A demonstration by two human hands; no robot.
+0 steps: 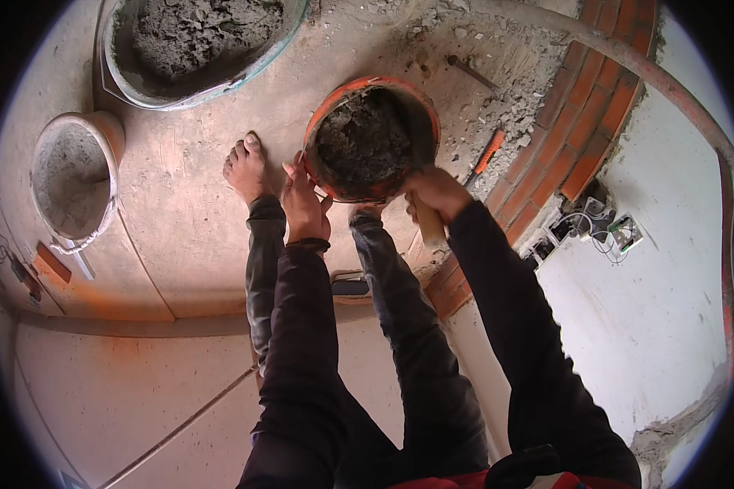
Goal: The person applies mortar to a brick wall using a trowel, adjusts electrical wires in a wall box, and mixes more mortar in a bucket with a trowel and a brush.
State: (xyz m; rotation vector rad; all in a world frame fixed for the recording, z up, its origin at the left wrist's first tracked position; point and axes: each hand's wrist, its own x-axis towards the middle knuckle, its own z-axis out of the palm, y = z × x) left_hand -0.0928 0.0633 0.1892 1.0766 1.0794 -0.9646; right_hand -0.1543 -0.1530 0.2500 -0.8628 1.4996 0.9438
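A round orange bucket (430, 110) holds a dark grey, lumpy mix (365, 138) that looks like mortar. It stands in front of me by my bare feet. My left hand (306, 205) is at the near left of the bucket, its fingers closed on the rim. At the near right of the rim, my right hand (439, 194) is wrapped round a thick, pale wooden handle (430, 228) whose lower end points toward me. The rest of that tool is hidden by my hand and the bucket.
A large tub (220, 94) of grey mix stands at the far left, with a pale bucket (110, 134) nearer. An orange-handled tool (488, 155) lies by rubble (518, 90) and a brick strip (563, 134). On the right are a hose (628, 57) and exposed wiring (599, 228).
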